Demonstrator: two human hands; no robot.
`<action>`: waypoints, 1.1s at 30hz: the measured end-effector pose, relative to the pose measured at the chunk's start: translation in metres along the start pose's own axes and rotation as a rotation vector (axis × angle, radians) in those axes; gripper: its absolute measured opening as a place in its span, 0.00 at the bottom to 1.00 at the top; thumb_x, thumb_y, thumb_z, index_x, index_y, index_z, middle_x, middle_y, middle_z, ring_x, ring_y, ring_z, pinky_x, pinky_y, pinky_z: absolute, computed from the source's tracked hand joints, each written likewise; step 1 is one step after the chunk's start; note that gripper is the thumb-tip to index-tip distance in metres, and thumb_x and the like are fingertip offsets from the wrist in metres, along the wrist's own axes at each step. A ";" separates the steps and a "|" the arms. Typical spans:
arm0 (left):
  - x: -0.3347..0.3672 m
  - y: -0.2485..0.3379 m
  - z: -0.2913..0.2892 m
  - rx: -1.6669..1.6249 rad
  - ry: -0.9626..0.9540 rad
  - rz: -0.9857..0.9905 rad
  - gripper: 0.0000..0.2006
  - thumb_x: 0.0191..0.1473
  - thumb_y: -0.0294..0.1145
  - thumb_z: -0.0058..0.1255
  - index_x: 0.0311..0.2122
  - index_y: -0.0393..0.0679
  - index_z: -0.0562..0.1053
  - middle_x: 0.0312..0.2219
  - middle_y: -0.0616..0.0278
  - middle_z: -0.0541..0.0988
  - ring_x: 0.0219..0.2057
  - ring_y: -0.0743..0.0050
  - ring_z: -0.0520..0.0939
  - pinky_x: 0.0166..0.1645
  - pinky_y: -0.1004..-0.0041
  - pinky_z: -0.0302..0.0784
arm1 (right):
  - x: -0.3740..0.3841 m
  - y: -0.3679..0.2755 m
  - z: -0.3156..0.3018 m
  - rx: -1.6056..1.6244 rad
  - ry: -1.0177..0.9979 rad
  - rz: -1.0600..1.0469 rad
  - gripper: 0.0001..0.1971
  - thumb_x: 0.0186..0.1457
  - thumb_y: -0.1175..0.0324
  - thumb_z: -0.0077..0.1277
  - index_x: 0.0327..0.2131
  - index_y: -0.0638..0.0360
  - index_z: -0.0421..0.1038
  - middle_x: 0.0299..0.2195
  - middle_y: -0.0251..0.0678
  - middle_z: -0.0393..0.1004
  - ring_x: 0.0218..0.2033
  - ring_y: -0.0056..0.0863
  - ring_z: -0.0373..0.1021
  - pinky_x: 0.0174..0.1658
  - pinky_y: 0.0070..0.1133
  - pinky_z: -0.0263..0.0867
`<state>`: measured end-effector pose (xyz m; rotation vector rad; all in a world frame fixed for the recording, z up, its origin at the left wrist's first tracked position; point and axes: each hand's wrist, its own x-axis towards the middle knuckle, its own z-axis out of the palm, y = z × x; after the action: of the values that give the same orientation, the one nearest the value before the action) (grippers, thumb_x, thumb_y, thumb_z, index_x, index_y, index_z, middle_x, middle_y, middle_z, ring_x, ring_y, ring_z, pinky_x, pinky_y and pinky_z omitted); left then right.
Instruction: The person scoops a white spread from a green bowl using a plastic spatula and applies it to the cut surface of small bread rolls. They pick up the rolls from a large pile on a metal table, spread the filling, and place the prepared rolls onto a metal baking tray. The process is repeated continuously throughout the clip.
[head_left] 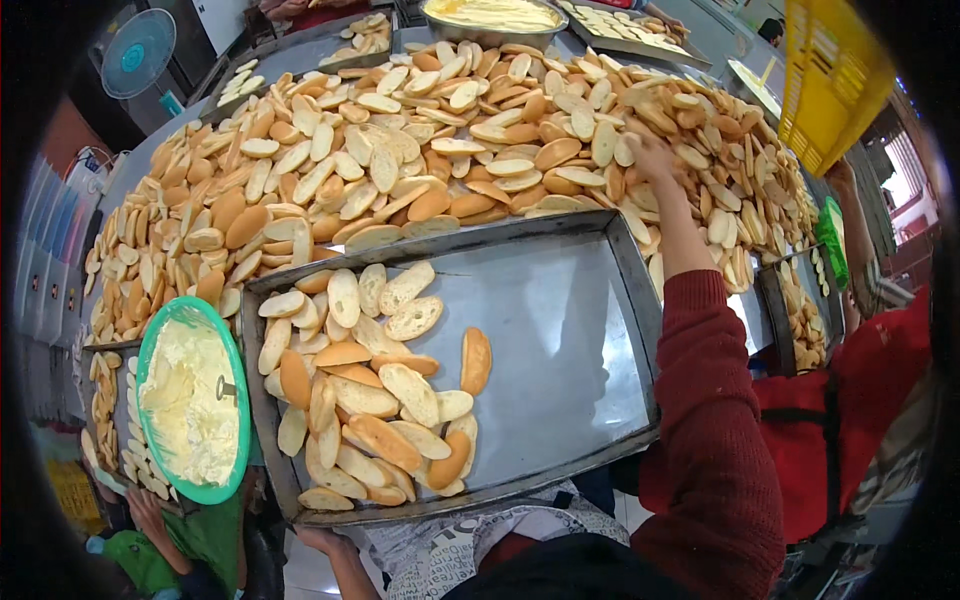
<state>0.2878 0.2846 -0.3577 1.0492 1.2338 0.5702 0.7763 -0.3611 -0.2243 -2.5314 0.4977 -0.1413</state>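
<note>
Across the desk (150,165): big heap of bread slices (450,120), oval, mix of golden crust and pale cut faces showing. Metal tray (560,320) in front of the person, near side close to the body; loose bread pieces (385,400) piled in its left half, some overlapping.

Right hand (652,158) reaches past the tray's far-right corner, on the heap — blurred, can't tell how far open or whether it has a slice. Left hand (322,542) at the tray's near-left corner, below the rim; fingers mostly hidden, can't tell how firmly they hold, if at all.

Green tub (212,492) of pale cream just left of the tray. Co-worker's hand (148,513) lower left — near that tub. Metal bowl (490,37) behind the heap, yellow crate (835,90) upper right.
</note>
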 end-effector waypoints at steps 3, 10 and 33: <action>-0.008 -0.002 0.020 -0.127 -0.078 0.005 0.25 0.59 0.49 0.31 0.52 0.39 0.61 0.47 0.54 0.68 0.44 0.59 0.74 0.47 0.62 0.73 | -0.010 -0.046 0.034 -0.110 -0.156 -0.403 0.30 0.56 0.42 0.37 0.53 0.53 0.65 0.54 0.48 0.62 0.57 0.42 0.55 0.61 0.29 0.46; 0.016 -0.012 0.006 -0.263 -0.200 -0.037 0.24 0.59 0.48 0.34 0.50 0.39 0.62 0.47 0.53 0.68 0.42 0.59 0.76 0.46 0.61 0.75 | 0.005 -0.079 0.016 -0.259 -0.073 -0.325 0.37 0.55 0.37 0.33 0.53 0.62 0.62 0.42 0.56 0.70 0.54 0.49 0.59 0.56 0.33 0.56; 0.045 -0.042 -0.162 0.953 0.132 0.567 0.24 0.48 0.51 0.49 0.37 0.36 0.75 0.32 0.51 0.79 0.32 0.54 0.79 0.38 0.61 0.75 | 0.091 0.124 -0.125 0.163 0.128 0.041 0.46 0.46 0.37 0.48 0.61 0.55 0.47 0.62 0.36 0.46 0.62 0.34 0.46 0.60 0.35 0.47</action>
<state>0.1401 0.3564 -0.4129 2.2359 1.3421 0.4698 0.7956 -0.5541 -0.1860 -2.3612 0.5649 -0.3176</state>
